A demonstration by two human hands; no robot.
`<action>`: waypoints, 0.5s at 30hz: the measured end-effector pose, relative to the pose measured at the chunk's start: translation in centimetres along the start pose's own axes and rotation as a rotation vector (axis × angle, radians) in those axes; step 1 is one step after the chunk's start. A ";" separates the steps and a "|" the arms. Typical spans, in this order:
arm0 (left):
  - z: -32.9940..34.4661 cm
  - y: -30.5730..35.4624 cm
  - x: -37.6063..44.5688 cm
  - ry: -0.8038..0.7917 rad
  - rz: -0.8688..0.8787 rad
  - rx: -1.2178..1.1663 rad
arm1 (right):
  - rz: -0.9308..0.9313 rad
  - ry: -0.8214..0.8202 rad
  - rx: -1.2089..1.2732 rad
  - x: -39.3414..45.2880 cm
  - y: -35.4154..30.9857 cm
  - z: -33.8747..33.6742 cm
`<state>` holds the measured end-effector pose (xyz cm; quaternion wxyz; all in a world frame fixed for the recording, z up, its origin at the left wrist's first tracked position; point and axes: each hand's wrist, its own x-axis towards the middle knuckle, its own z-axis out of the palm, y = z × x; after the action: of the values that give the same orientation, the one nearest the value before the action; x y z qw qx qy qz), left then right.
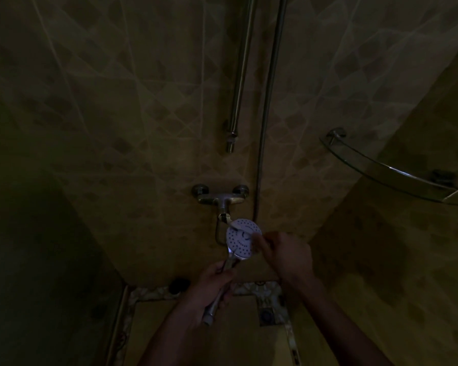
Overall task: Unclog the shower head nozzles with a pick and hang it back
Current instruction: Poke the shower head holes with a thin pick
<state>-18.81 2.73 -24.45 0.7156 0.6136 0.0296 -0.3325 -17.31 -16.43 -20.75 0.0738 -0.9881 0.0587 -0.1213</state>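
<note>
The rail (242, 72) on the wall is bare, so hanging is still to do; the head (242, 239) is off it, face up by the tap (220, 198), left hand (212, 289) gripping its handle; right hand (283, 253) fingers bunched at the nozzles, probably mid-picking; the pick itself is too dark to see.

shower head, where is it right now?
Head view, lower centre: shower head sits just below the wall tap, handle held by the left hand, right hand at its face.
</note>
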 end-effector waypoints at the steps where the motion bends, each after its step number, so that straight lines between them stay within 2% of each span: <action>1: 0.2 0.1 -0.1 -0.005 -0.002 -0.008 | 0.031 -0.004 -0.003 0.7 0.3 -0.2; 5: 0.4 0.1 -0.2 -0.007 0.003 -0.034 | 0.065 -0.001 -0.003 1.6 0.5 -0.6; 10: 0.1 0.4 0.1 0.020 0.009 -0.045 | -0.119 0.004 -0.049 -1.9 -1.1 -0.2; 15: 0.4 0.0 0.6 -0.007 0.028 -0.026 | 0.032 -0.062 0.055 1.1 1.2 -1.3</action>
<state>-18.49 2.13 -24.64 0.7280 0.6036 0.0228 -0.3242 -16.74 -17.93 -19.40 0.1047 -0.9879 0.0686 -0.0910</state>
